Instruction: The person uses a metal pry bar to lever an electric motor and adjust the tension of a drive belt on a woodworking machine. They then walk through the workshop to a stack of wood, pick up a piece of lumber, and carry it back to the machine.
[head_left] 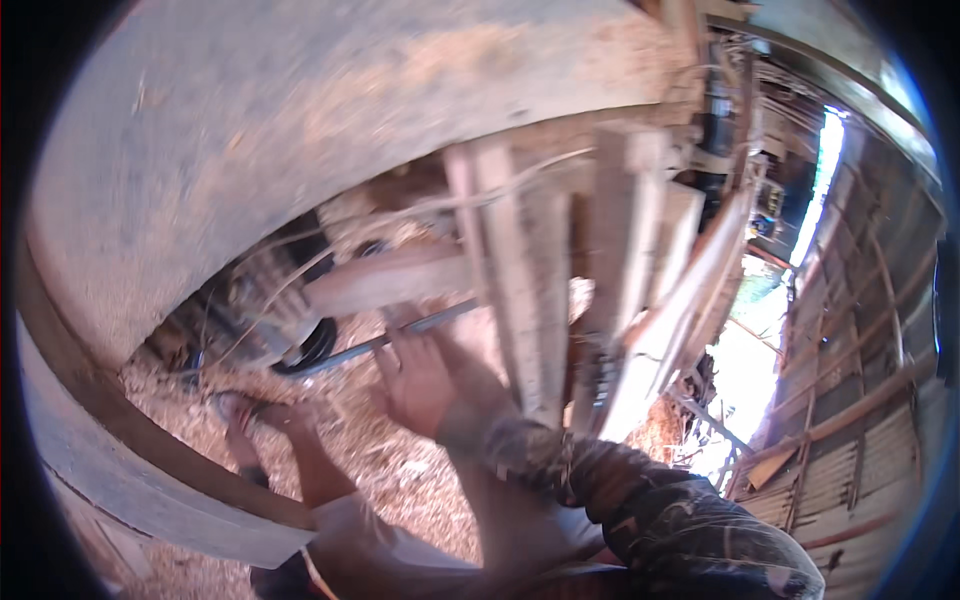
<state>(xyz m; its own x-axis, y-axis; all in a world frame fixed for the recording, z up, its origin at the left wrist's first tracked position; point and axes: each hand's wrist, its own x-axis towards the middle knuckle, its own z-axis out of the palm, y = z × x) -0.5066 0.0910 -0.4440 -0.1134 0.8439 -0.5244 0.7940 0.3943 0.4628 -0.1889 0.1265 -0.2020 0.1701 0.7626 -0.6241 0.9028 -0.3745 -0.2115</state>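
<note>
Right up against the bar point(440, 318) now, the fingers point(394, 358) of the right hand point(418, 388), blurred; whether they're clamped on it, I can't tell! The bar slants over the shavings point(400, 455), its lower end by a black ring point(318, 345). Just beyond lies a board point(390, 277); to the right, planks point(530, 240) lean upright. And up top, a dusty grey desk point(300, 90)!
</note>
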